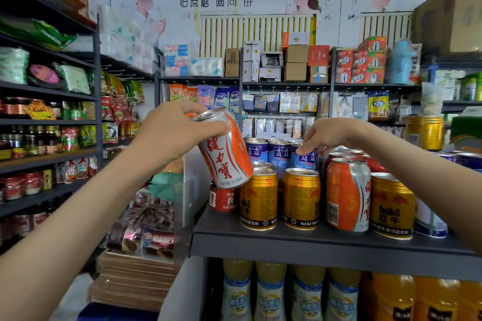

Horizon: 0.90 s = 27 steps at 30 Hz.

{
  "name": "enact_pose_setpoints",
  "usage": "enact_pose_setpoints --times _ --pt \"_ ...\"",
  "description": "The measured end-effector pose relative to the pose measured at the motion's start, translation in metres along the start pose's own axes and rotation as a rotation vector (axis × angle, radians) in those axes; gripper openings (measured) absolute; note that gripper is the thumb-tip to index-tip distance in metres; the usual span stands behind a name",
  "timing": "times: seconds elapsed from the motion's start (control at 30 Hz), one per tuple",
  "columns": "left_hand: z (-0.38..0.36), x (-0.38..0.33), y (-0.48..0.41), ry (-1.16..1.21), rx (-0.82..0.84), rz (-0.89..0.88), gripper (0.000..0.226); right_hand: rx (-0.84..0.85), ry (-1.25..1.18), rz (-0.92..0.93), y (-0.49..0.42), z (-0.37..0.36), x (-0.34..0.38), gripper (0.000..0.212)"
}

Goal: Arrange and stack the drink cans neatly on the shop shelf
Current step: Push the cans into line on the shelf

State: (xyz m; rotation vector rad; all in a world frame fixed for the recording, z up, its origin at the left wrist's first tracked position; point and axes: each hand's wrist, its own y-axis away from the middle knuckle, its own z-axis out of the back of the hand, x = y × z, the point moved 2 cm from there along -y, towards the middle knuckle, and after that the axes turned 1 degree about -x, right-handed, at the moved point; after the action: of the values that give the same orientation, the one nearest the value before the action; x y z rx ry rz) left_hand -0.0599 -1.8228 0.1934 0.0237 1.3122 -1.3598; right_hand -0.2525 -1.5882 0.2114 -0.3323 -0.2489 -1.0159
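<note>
Shelf (313, 240), dark metal, right end cut off by forearm. Gold cans (301, 198), cylindrical, in front; back rows mostly hidden. Left grip (167, 135) wrapped round glossy orange-white can (225, 148), tilted above half-hidden red can (223, 198). Right grip (326, 135) fingertips on blue can (307, 157); hold unclear.

One orange-white can (224, 148) tilts in mid-air (top leaning left) above a red can (223, 198); a second can (348, 194) stands upright among gold cans (301, 198) at the shelf (313, 245) front, blue cans (280, 154) behind.
</note>
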Motion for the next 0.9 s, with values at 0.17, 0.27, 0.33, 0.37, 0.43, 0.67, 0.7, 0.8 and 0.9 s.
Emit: enact_pose_setpoints --times 0.17,0.27,0.33,0.37,0.43,0.67,0.7,0.8,0.9 --pt "-0.001 -0.008 0.006 0.04 0.004 -0.021 0.035 -0.074 0.198 0.012 0.009 0.003 0.006 0.051" --pt "-0.003 -0.013 0.008 0.04 0.017 -0.039 0.022 -0.233 0.296 0.086 0.029 0.012 0.019 0.059" --pt "-0.004 -0.017 0.011 0.058 0.032 -0.038 0.022 -0.314 0.14 0.209 0.052 0.016 0.035 0.06" --pt "-0.005 -0.019 0.011 0.071 0.042 -0.036 0.022 -0.326 0.017 0.265 0.067 0.015 0.045 0.059" --pt "-0.01 -0.022 0.013 0.099 0.076 -0.046 0.025 -0.272 -0.229 0.341 0.098 0.008 0.064 0.061" --pt "-0.041 -0.036 0.03 0.166 0.229 -0.027 0.04 -0.312 -0.262 0.365 0.155 -0.059 0.076 0.05" --pt "-0.045 -0.037 0.034 0.166 0.238 -0.028 0.036 -0.353 -0.273 0.344 0.16 -0.066 0.074 0.048" --pt "-0.061 -0.039 0.047 0.118 0.28 -0.051 0.031 -0.415 -0.325 0.282 0.174 -0.077 0.062 0.046" --pt "-0.075 -0.048 0.062 0.135 0.328 -0.092 0.021 -0.488 -0.397 0.222 0.191 -0.085 0.048 0.041"
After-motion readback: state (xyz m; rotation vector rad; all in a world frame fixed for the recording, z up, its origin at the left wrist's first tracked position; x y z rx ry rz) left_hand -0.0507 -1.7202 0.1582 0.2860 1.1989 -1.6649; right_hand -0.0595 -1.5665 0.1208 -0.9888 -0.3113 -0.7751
